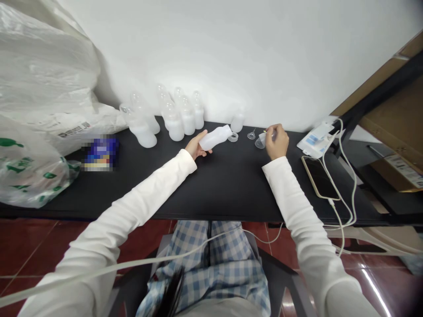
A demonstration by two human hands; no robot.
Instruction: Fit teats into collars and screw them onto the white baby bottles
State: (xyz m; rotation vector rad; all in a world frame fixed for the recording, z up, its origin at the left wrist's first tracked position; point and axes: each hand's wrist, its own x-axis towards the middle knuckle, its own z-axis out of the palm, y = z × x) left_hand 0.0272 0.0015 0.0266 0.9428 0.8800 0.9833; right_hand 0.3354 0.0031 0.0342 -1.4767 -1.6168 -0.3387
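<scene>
My left hand (pixel 195 147) grips a white plastic bottle (pixel 215 137) by its base, holding it on its side just above the black table (pixel 224 185). My right hand (pixel 276 141) is closed round a small clear cap-like piece (pixel 261 141) near the table's far edge. Between the hands lie a clear ring (pixel 233 137) and a small clear nipple piece (pixel 251 134). A short white bottle (pixel 237 121) stands behind them against the wall.
Several capped white bottles (pixel 172 119) stand in a cluster at the back left. Big plastic bags (pixel 36 127) fill the left side, beside a blue packet (pixel 101 153). A phone (pixel 320 177) on a white cable and a white pack (pixel 315 140) lie at the right.
</scene>
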